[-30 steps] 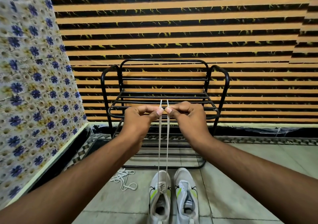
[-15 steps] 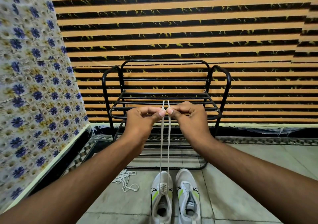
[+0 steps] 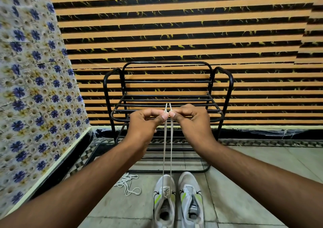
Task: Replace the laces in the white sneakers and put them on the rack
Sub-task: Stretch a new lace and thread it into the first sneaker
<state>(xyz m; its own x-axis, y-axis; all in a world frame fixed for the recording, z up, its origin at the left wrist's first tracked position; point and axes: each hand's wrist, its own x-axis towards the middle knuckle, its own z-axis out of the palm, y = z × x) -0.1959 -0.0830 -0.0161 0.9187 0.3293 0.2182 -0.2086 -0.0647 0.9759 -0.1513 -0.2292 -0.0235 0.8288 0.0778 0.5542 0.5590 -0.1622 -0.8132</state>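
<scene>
Head view: the lace point(image 3: 164, 150) is held taut, one tip pinched in the left hand point(image 3: 145, 122), the other in the right hand point(image 3: 191, 118), both raised before the rack point(image 3: 167, 105). An uneven pull would probably leave the ends unequal, or lift the left sneaker point(image 3: 164, 201) off the floor near the rack's front edge. How many eyelets are threaded cannot be told. The right sneaker point(image 3: 191, 199) stands just beside it; a loose lace point(image 3: 127, 184) lies leftward.
</scene>
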